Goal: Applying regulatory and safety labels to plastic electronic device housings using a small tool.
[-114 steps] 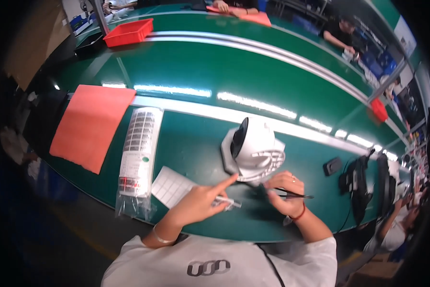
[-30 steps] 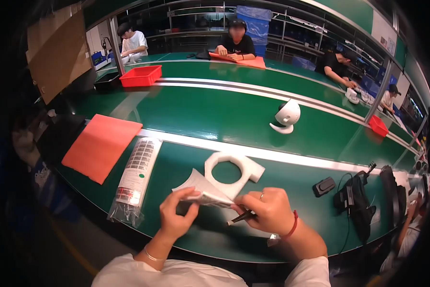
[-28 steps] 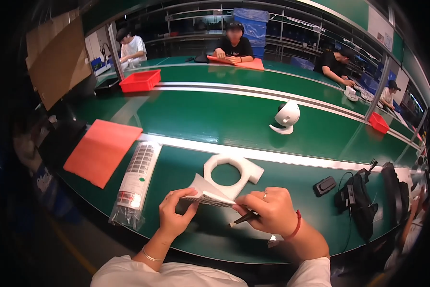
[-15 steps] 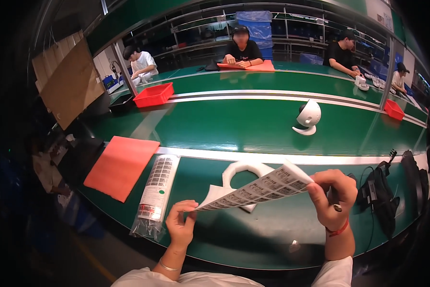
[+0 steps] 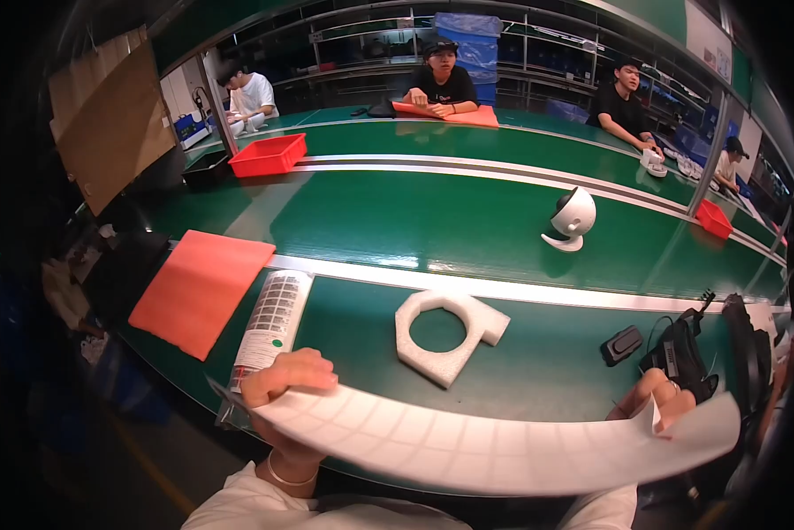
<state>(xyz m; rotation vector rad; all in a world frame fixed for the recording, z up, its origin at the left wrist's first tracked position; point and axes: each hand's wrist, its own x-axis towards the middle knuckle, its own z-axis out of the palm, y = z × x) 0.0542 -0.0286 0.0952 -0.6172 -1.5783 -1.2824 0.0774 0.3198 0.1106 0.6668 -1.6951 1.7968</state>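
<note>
Left hand (image 5: 289,380): clamped on the sheet's left end, fingers over the top edge; thumb not seen.
Right hand (image 5: 651,399): closed on the sheet near its right end, partly hidden behind it; fingertips by a small turned-up flap.
Sheet (image 5: 485,450): slung between the hands, pale gridded face showing, middle sagging; lower edge blurred. Contact with the desk (image 5: 538,380) below: cannot tell.
Turned-up flap: likely weak spot; a harder pinch or a twist there could crease or tear it.
Sag: if the hands draw unevenly, the strip may buckle or slip from the looser grip; if they part too far, it may rip.
Roll (image 5: 280,305): just beyond the left hand, lower end hidden by it; a sideways sweep could knock it.
Foam ring (image 5: 410,349): beyond the sheet, between the hands; could be snagged if the sheet swings forward.
Black box (image 5: 622,344): near, beyond the right hand.
Black gear (image 5: 680,349): beyond and right of the right hand; the sheet's loose end might catch it.
Orange pad (image 5: 202,287): beyond and left of the left hand.
White camera (image 5: 577,215): well beyond the right hand.
</note>
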